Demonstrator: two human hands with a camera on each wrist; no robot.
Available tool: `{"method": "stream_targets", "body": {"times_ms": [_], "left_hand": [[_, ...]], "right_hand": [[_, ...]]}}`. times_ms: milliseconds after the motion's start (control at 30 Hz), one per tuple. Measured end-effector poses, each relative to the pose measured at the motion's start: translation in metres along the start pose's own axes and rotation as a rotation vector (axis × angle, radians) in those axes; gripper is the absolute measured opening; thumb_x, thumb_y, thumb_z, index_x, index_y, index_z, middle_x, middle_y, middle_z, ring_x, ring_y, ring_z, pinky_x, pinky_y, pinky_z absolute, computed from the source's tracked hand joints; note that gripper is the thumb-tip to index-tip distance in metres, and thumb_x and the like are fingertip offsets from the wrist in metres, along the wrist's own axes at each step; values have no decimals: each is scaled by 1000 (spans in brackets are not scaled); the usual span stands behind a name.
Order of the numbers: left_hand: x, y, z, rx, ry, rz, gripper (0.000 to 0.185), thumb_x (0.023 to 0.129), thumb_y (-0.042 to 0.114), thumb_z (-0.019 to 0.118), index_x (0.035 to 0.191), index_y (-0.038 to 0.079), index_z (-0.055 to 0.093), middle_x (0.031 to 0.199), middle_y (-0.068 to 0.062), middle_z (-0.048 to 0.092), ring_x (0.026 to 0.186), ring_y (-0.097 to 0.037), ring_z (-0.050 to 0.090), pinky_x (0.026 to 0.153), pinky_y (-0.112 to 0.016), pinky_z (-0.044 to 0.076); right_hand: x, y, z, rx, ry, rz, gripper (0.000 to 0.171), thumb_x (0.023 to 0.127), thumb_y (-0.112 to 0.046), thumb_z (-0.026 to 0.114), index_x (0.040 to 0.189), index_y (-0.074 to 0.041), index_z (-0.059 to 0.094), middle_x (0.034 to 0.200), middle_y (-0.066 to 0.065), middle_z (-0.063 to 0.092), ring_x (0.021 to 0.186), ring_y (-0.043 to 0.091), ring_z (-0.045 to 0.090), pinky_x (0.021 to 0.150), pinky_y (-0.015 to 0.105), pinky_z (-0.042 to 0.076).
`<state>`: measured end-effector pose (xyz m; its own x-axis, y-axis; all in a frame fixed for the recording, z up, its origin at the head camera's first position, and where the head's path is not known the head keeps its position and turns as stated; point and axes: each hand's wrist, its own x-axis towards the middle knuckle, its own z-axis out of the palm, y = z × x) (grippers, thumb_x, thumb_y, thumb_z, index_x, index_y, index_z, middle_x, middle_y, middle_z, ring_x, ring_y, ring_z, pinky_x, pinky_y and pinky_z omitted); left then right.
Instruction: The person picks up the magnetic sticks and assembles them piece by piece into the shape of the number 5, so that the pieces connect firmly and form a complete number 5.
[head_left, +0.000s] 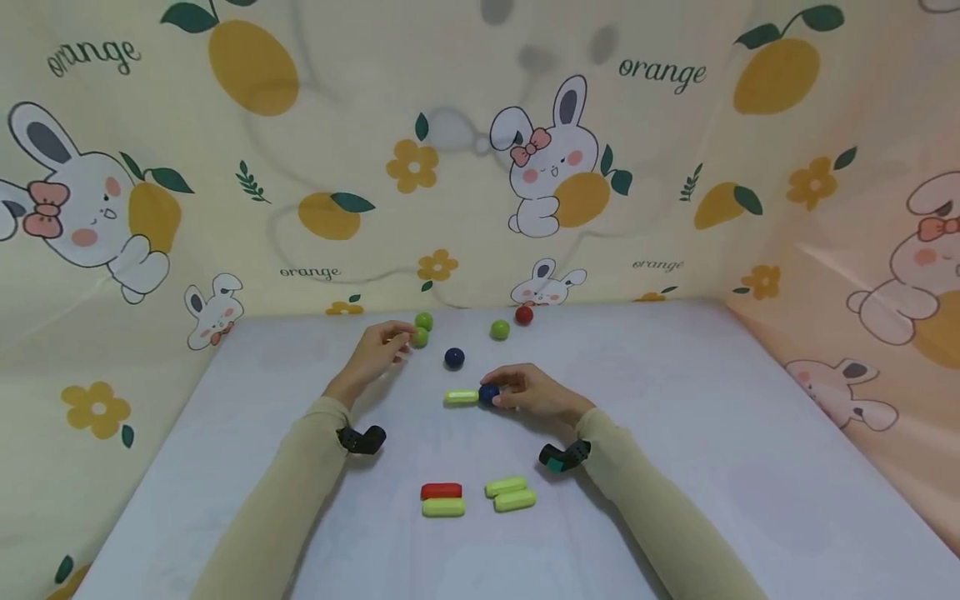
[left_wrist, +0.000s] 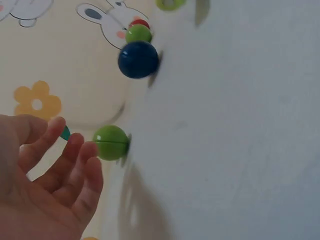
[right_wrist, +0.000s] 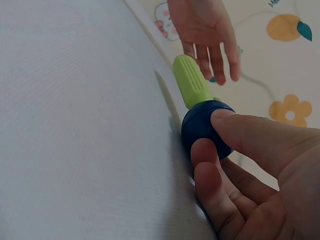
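My right hand (head_left: 538, 392) pinches a dark blue ball (right_wrist: 199, 122) between thumb and fingertips, low over the white table. A light green ridged stick (right_wrist: 191, 80) sits end-on against this ball, pointing left in the head view. Farther back on the left, my left hand (head_left: 375, 352) has its fingers loosely bent, with nothing held. Its fingertips are right at a green ball (head_left: 421, 338), and a second green ball (head_left: 423, 320) lies just behind that one. Another dark blue ball (head_left: 454, 358) rests between the two hands.
Toward the back edge lie a green ball (head_left: 499, 329) and a red ball (head_left: 524, 315). Near the front, a red stick (head_left: 441, 491) lies beside a light green stick (head_left: 443, 507), with two more light green sticks (head_left: 515, 500) to their right. A printed cloth (head_left: 465, 208) walls the table.
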<state>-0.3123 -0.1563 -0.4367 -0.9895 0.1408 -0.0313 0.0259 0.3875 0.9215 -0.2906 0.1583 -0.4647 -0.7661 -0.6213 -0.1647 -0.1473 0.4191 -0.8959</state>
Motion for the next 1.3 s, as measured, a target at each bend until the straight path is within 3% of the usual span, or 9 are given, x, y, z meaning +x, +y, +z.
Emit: {"method": "stream_targets", "body": {"times_ms": [133,233,400,600,900,1067,1300], "left_hand": [[8,-4,4,22,43,-26,32,107,14,46,132,2,62,132,-20,60,107,-29,58,78,-22,50],[14,-5,8,71,46,-33,35,105,16,47,136,6,60,142,-18,55,117,-30,55,91,-32,51],[24,-4,14,182,-14,-30,42,104,18,48,145,10,53,155,-20,43,136,-39,47,113,-51,41],[30,-7,16,285,-94,-16,42,103,13,52,145,8,51,146,-20,50,128,-36,51,111,-50,43],[21,-7,12,332,-104,5,40,96,-1,55,135,7,50,142,-23,49,124,-37,52,111,-52,43],[15,-10,8,340,-114,35,34,100,5,53,134,6,48,138,-23,52,121,-37,55,108,-51,45],[2,-8,6,352,-178,28,41,104,13,49,144,10,46,150,-24,45,133,-42,50,113,-56,41]], "right_hand": [[-1,3,1,8,-4,-17,40,97,-11,65,137,-7,60,140,18,58,92,17,57,77,22,50],[-2,4,0,14,-2,-19,40,97,-10,65,137,-7,60,139,18,57,92,16,57,76,21,50],[-3,4,-1,14,2,0,40,98,-12,65,138,-8,60,141,17,58,96,18,57,79,23,51],[-2,2,-1,8,-9,-14,41,98,-12,64,139,-8,58,141,16,57,102,18,56,83,26,50],[1,1,-1,-27,-4,-49,40,98,-9,64,138,-5,59,137,18,58,84,14,58,77,23,50],[2,1,-2,-19,5,-19,41,98,-11,64,138,-7,59,141,17,57,84,14,58,76,23,50],[-1,3,-1,-7,17,-25,40,97,-10,65,137,-5,60,140,19,58,82,14,58,74,22,50]]}}
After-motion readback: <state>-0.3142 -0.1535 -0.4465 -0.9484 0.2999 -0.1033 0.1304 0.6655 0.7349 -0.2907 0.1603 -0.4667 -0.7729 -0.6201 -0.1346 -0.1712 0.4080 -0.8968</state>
